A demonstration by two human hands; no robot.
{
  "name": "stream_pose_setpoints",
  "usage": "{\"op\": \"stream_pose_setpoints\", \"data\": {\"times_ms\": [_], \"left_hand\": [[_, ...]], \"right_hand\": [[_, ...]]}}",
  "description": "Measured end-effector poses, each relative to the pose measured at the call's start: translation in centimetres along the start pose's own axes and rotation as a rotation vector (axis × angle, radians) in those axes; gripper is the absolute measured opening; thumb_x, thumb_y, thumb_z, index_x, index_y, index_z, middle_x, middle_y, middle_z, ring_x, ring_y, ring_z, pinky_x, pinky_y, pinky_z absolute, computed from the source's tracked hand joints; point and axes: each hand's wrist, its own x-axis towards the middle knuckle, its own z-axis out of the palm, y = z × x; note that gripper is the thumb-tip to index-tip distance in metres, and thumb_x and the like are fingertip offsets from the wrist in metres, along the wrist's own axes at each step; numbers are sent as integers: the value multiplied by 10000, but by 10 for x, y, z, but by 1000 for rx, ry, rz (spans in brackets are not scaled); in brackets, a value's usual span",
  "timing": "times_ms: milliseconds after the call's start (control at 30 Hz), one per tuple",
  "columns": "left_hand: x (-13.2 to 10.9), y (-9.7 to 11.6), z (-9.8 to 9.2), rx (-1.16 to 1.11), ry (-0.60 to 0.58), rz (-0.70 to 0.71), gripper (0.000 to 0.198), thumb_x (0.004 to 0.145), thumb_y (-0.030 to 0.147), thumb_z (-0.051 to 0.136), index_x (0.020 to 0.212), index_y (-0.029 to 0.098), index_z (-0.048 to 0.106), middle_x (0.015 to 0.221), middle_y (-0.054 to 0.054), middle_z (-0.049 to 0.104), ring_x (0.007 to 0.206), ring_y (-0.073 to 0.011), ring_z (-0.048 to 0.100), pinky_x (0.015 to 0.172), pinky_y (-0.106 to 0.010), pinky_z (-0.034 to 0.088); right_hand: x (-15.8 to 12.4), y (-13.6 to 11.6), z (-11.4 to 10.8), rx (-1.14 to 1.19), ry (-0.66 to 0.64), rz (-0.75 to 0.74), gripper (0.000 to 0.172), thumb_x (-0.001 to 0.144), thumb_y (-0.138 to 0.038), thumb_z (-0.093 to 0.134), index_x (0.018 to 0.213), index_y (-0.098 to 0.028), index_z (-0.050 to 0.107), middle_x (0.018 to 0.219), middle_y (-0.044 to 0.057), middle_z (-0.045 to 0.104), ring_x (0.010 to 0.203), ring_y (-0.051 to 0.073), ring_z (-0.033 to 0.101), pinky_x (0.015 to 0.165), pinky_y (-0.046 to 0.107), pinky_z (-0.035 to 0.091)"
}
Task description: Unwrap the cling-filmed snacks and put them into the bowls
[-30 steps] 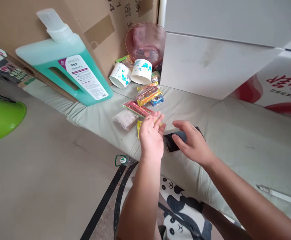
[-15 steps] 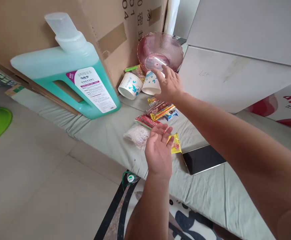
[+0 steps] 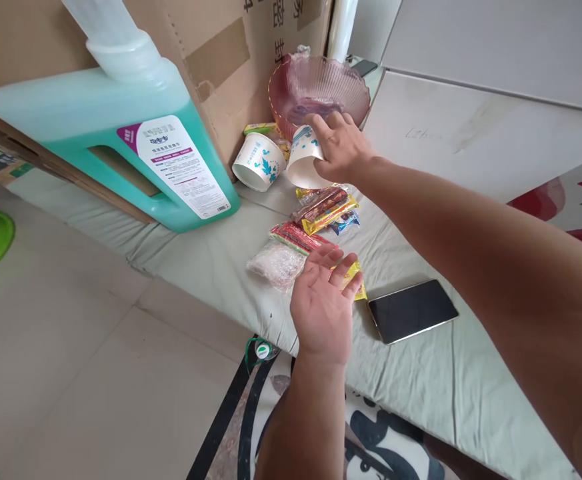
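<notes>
My right hand [image 3: 343,143] reaches to a white paper cup [image 3: 305,170] with blue print, which lies tipped with its mouth toward me. The fingers curl over its far end and the thumb is at the mouth's right edge. Touching its left side is a second paper cup [image 3: 258,163], also tipped. My left hand [image 3: 323,307] is palm up, fingers spread and holding nothing, just above a yellow snack packet [image 3: 358,283]. Beyond it lie a clear-wrapped bundle [image 3: 275,263], a red packet [image 3: 298,235] and a brown-and-yellow snack packet [image 3: 325,210].
A pink ribbed bowl [image 3: 348,87] stands behind the cups. On the left is a large jug of green liquid [image 3: 195,143] against a cardboard box [image 3: 225,100]. A phone [image 3: 413,310] lies on the pale cloth. A white box [image 3: 451,147] borders the right side.
My right hand has come down from above the right cup onto it, and its fingers have closed in. Behind it the bowl sits at a different tilt. My left hand has opened slightly wider.
</notes>
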Motion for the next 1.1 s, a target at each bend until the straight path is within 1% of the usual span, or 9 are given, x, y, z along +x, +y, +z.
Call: {"op": "stream_pose_setpoints", "data": {"times_ms": [200,300,433,533,667,833,933,1000,1100], "left_hand": [[-4,-2,1,-98,2,68,223,830,360,568,970,247,700,1049,-53,644,1088,-234,668,915,-375,521],[-4,-3,2,-118,-2,83,226,824,340,575,964,231,716,1034,-57,642,1072,-228,669,889,-356,527],[-3,-3,3,-126,32,89,239,835,329,552,970,220,716,1059,-66,648,1133,-238,662,909,-351,536],[-4,-5,3,-144,45,48,251,849,337,541,997,217,705,1123,-81,662,1225,-266,648,942,-379,540],[-6,-12,4,-149,54,37,253,847,331,553,1027,221,692,1152,-90,672,1266,-288,643,942,-399,547],[-6,-22,6,-158,78,48,237,826,305,575,1025,215,666,1107,-83,664,1170,-262,672,906,-391,557],[-6,-25,8,-173,173,81,218,848,316,555,1029,225,635,1045,-61,638,1039,-224,685,861,-372,564],[-6,-29,10,-179,234,136,228,864,334,550,1059,236,618,1032,-51,625,957,-194,674,819,-335,560],[-6,-40,14,-144,232,205,280,865,350,576,1124,251,608,1083,-53,625,935,-172,661,775,-281,543]], "right_hand": [[3,15,-15,192,159,-264,614,758,-545,623,1317,-308,529,1139,112,662,1258,383,528,1117,634,398],[-8,13,-32,245,148,-308,573,795,-574,532,1315,-335,549,1052,98,664,1247,364,541,1100,625,392],[-41,-5,-58,218,99,-346,569,776,-586,569,1296,-357,551,1099,108,656,1192,391,551,1070,626,418],[-69,-17,-73,132,42,-431,627,806,-549,554,1365,-268,525,1165,118,642,1145,377,557,1033,613,441],[-95,-19,-82,76,15,-504,672,867,-527,497,1427,-156,478,1171,125,607,1138,358,548,989,590,455],[-119,-13,-89,101,13,-482,628,917,-568,515,1422,-194,486,1157,111,595,1096,321,538,1007,566,448],[-138,-8,-97,122,-2,-477,662,929,-604,491,1442,-185,480,1118,110,586,1070,320,534,1012,579,443],[-156,-4,-105,120,-8,-479,690,929,-619,469,1459,-177,470,1094,111,569,1041,319,529,996,576,445],[-192,3,-121,102,0,-499,700,928,-615,435,1475,-179,453,1078,110,545,972,300,513,937,537,459]]}}
